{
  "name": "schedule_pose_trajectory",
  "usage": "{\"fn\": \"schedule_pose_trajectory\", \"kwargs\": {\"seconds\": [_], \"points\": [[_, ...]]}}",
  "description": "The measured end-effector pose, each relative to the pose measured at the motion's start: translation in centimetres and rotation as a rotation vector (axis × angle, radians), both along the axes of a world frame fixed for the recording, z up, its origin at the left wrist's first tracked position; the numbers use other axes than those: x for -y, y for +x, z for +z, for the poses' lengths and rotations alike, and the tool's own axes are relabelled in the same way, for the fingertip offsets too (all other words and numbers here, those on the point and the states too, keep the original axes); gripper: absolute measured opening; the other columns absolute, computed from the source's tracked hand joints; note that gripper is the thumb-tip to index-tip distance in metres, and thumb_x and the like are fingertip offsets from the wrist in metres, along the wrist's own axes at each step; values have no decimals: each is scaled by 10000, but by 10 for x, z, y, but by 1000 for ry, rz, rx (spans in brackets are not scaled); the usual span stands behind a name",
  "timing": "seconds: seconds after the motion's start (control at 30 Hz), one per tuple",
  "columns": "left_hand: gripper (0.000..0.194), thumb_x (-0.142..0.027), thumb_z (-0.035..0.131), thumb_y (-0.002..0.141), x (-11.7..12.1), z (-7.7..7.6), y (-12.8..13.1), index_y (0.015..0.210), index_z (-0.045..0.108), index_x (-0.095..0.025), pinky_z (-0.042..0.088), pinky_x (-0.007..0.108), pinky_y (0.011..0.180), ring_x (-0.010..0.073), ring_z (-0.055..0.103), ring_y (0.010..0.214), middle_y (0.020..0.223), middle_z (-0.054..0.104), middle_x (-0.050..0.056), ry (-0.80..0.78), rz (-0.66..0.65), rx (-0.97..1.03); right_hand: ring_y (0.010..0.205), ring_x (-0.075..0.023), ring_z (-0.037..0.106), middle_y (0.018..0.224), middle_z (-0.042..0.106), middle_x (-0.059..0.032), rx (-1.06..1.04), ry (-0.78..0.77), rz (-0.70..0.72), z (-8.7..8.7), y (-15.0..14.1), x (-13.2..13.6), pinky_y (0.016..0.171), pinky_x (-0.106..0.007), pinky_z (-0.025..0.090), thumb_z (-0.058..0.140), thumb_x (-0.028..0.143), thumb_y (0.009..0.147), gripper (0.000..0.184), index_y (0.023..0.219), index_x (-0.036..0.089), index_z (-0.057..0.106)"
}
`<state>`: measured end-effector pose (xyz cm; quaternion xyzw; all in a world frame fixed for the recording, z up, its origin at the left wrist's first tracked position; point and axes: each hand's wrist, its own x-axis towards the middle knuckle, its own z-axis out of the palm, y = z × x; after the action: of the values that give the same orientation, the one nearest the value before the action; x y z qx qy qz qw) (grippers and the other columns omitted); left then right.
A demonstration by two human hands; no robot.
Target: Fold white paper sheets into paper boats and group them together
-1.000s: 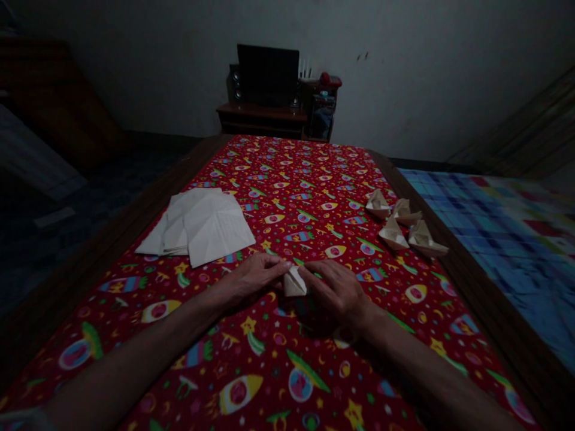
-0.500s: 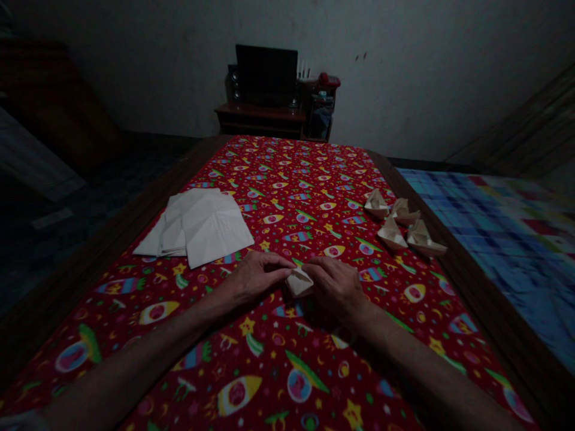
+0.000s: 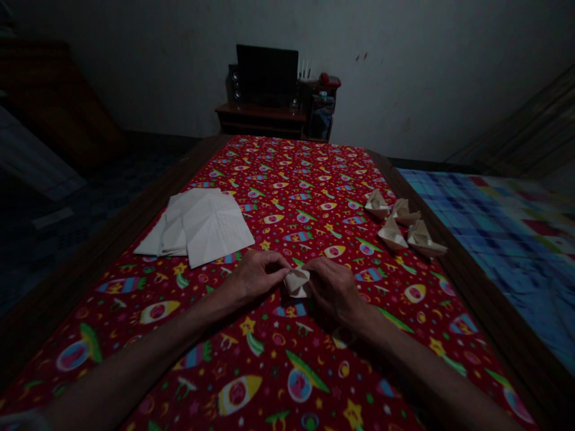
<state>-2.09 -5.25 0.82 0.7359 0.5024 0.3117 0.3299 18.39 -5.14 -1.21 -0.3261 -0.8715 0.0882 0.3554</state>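
A small folded piece of white paper (image 3: 297, 284) is held between my two hands, just above or on the red patterned cloth (image 3: 287, 359). My left hand (image 3: 260, 272) pinches its left corner with thumb and fingertips. On the other side, my right hand (image 3: 335, 284) has its fingers curled round the right edge, and its thumb is mostly hidden. The paper's top shows a raised flap and an opening. Several folded paper boats (image 3: 392, 233) stand to the right of my hands. Creased white paper sheets (image 3: 218, 224) lie overlapping in a pile to the left.
The cloth covers a table with dark wooden edges (image 3: 453, 263). Beyond its far end stand a black monitor (image 3: 267, 75) on a brown desk (image 3: 263, 117) and a red telephone (image 3: 330, 79). A blue checked bedspread (image 3: 507, 239) spreads out on the right.
The folded paper has shifted slightly left and changed shape, with its top looking wider and flatter. Both hands keep hold of it and have moved only a little.
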Motion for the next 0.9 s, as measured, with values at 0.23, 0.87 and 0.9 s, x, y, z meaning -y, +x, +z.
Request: {"fn": "schedule_pose_trajectory", "kwargs": {"seconds": [0.23,0.87,0.9], "points": [[165,-259,574,755,-6,-7,-1,819,668,-138,491,221,583,130,627,628,720,683,21,-214,39,192,628,-129,527,725,568,-21,-59,-49,-16,5,-2,1,576,-224,411,449,157,832,76,851,181,518],[569,-57,497,665,13,-13,15,1217,578,-169,445,221,595,122,591,609,811,708,24,121,68,-83,695,-154,556,793,601,-60,87,65,-57,-4,-5,2,618,-244,437,389,117,867,176,967,141,531],[563,-65,499,669,15,-13,16,1217,579,-167,447,218,594,121,592,608,810,709,24,122,66,-66,688,-147,557,796,607,-57,90,76,-44,-5,-5,2,613,-237,435,392,119,871,191,995,140,536]]}}
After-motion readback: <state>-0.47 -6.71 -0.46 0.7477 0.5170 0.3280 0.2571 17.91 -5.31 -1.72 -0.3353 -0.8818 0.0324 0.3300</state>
